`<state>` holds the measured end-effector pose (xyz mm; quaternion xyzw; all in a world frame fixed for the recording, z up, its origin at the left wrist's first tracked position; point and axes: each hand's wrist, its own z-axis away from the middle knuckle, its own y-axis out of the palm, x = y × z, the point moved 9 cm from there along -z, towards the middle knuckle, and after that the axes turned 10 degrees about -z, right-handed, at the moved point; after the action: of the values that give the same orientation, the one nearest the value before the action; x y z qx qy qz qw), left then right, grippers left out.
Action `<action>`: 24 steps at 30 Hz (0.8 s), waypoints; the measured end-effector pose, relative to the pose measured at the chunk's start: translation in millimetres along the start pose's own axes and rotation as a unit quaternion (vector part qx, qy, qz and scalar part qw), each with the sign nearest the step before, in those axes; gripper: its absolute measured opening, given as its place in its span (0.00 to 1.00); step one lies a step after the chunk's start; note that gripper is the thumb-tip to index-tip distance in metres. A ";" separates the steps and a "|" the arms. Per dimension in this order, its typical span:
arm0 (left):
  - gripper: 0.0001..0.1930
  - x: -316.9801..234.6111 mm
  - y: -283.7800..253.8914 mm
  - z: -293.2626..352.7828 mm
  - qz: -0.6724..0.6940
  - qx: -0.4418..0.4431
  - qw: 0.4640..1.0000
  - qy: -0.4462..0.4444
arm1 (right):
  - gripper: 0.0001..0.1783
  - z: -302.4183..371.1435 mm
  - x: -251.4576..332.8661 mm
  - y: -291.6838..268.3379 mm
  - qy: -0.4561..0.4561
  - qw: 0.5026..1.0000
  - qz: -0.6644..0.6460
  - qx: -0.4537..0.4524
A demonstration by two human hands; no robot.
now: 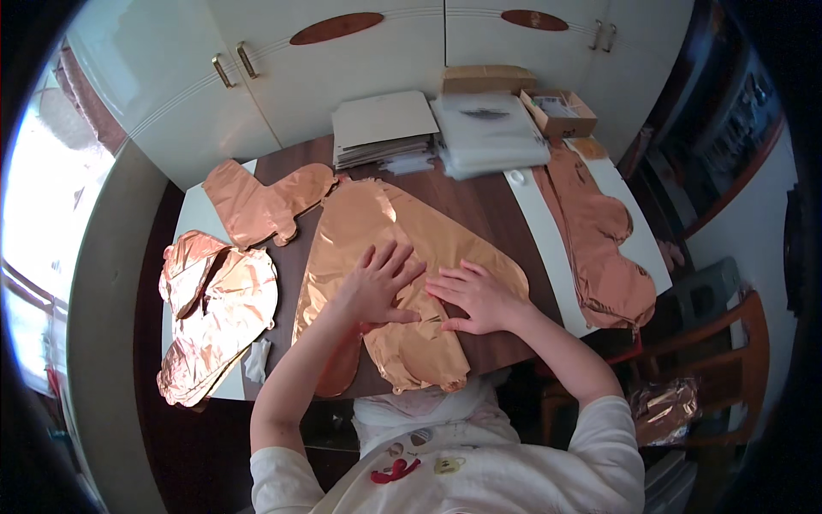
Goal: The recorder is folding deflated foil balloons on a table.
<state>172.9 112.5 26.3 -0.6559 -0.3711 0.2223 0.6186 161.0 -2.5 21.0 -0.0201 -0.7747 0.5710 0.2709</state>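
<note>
A large, flat copper-coloured foil balloon (355,227) lies across the middle of the table, its near part folded over. My left hand (377,284) rests on it with the fingers spread and the palm down. Just to the right, my right hand (476,300) also lies on the foil, fingers stretched out and slightly apart. The two thumbs point toward each other over the folded part. Neither hand grips anything. Beneath the left forearm, another piece of copper foil (341,370) shows at the table's near edge.
Crumpled foil balloons (244,287) and a flat foil balloon (267,206) lie at the left, near a white tissue (257,361). More foil balloons (599,248) are stacked at the right. Cardboard sheets (384,116), clear plastic bags (492,133) and a small box (572,125) stand at the back. A wooden chair (753,360) is at the right.
</note>
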 end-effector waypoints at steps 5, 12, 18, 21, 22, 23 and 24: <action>0.46 1.2 3.2 6.1 0.009 0.014 1.000 -0.020 | 0.39 -0.4 2.9 2.3 0.011 1.000 0.014 0.009; 0.47 2.6 5.9 6.3 0.016 0.021 0.999 -0.029 | 0.40 0.4 5.3 3.5 0.006 1.000 0.027 0.001; 0.47 3.5 5.8 6.6 0.023 0.004 0.999 -0.029 | 0.30 13.4 30.0 -8.4 -0.034 0.998 0.010 -0.046; 0.47 4.5 6.5 6.8 0.022 0.005 0.999 -0.030 | 0.26 21.3 46.5 -8.2 -0.057 0.996 0.000 -0.068; 0.47 4.3 6.6 6.4 0.018 0.006 0.999 -0.029 | 0.26 22.0 46.9 -7.3 -0.055 0.996 -0.001 -0.066; 0.47 3.9 5.7 5.9 0.020 0.007 0.999 -0.029 | 0.28 22.3 45.8 -4.6 -0.044 0.998 0.007 -0.052; 0.47 3.9 4.5 5.6 0.020 0.009 0.999 -0.029 | 0.30 22.4 44.7 -1.7 -0.033 0.999 0.014 -0.039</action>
<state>172.1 119.4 21.8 -0.6508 -0.3737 0.2571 0.6089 113.4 -7.5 35.8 -0.0229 -0.8048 0.5442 0.2358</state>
